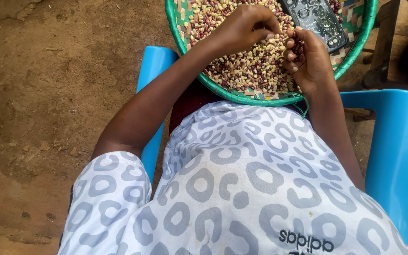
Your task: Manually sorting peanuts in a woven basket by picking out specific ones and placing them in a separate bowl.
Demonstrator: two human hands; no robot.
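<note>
Left hand point(246, 26) curled, fingertips pinched together just over mixed red and cream beans point(251, 66) in round green-rimmed woven tray point(260, 98). Right hand point(308, 59) cupped half closed, holding few dark red beans point(298, 46). Black phone point(317, 19) lying on beans just beyond right hand.

head camera, steep downward look, close

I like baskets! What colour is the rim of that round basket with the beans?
The round woven basket's rim is bright green, seen best in the head view.
</note>
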